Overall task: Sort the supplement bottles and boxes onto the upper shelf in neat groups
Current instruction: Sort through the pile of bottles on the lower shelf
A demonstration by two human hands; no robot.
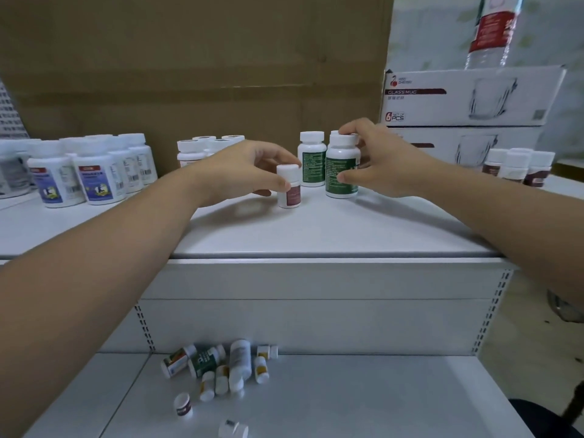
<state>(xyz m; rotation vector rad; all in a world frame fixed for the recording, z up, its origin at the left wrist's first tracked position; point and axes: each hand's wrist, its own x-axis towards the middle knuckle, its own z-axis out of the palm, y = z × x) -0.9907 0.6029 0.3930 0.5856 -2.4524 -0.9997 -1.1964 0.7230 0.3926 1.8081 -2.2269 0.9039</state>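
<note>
On the upper shelf, the left hand pinches a small maroon-label bottle just left of the green-label bottle the right hand grips — crowded together, either could tip its neighbour.

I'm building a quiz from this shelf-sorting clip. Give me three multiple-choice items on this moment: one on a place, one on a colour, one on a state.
1. Where do the unsorted bottles lie?
A. On the lower shelf
B. On top of the glass mug box
C. Inside the cardboard carton

2. What colour is the label on the bottle in the right hand?
A. Blue
B. Green
C. Yellow

3. How is the small bottle at the left hand?
A. Lying on its side
B. Upright on the upper shelf
C. Lifted high in the air

Answers:
1 A: the loose bottles lie on the lower shelf.
2 B: the right hand grips a green-labelled bottle.
3 B: the small bottle stands upright at the left hand.
</note>
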